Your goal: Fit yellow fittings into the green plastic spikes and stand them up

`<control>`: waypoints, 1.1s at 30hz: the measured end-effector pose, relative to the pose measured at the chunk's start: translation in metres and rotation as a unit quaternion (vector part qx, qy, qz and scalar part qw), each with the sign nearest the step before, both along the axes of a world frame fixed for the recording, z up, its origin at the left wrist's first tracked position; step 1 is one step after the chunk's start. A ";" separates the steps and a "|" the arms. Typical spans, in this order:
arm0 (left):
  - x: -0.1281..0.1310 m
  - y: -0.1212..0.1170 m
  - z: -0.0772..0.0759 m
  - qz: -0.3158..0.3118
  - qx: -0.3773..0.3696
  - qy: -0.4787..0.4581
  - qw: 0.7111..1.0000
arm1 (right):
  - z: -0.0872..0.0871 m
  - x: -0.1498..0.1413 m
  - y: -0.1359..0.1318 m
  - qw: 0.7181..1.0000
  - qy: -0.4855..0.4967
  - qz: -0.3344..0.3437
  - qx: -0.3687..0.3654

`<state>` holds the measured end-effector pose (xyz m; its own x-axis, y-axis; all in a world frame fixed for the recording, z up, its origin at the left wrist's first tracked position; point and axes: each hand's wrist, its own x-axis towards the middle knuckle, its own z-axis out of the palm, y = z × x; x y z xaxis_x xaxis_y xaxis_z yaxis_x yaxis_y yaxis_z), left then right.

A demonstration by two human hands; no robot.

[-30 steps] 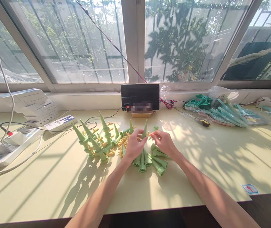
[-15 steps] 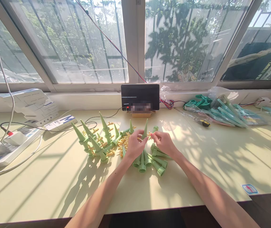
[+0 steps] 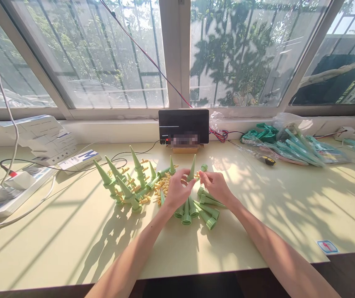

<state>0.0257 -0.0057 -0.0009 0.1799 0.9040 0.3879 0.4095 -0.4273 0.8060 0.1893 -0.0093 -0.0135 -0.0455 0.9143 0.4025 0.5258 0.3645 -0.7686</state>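
Observation:
My left hand [image 3: 177,191] is closed round a green cone-shaped spike [image 3: 191,169] that points up and away. My right hand [image 3: 216,187] pinches a small yellow part [image 3: 196,175] right beside that spike, fingertips almost touching the left hand. Under and between the hands lie several more green spikes [image 3: 200,209] with open ends toward me. To the left stands a cluster of finished green spikes [image 3: 121,182] amid scattered small yellow pieces [image 3: 160,186].
A black device [image 3: 183,126] stands at the back by the window. A power strip with cables [image 3: 6,192] and paper boxes [image 3: 45,138] lie at the left. Plastic bags of green parts [image 3: 289,142] are at the back right. The table edge [image 3: 196,275] runs near me.
The hands have drawn slightly closer together round the spike; the right hand's fingertips with the yellow part moved left toward it. Nothing else on the table moved.

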 end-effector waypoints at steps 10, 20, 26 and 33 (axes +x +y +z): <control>-0.002 0.003 -0.003 0.035 0.000 0.005 0.999 | 0.003 0.000 0.000 0.998 0.047 0.041 0.029; -0.001 0.002 -0.007 0.019 0.029 0.013 0.999 | -0.001 0.000 0.001 1.000 -0.005 0.025 0.011; 0.001 0.001 -0.006 0.016 0.010 0.008 1.000 | 0.000 0.000 0.000 1.000 0.000 0.029 -0.003; -0.002 0.002 -0.005 0.042 -0.018 0.014 0.999 | -0.002 0.001 0.001 0.998 0.007 0.050 0.024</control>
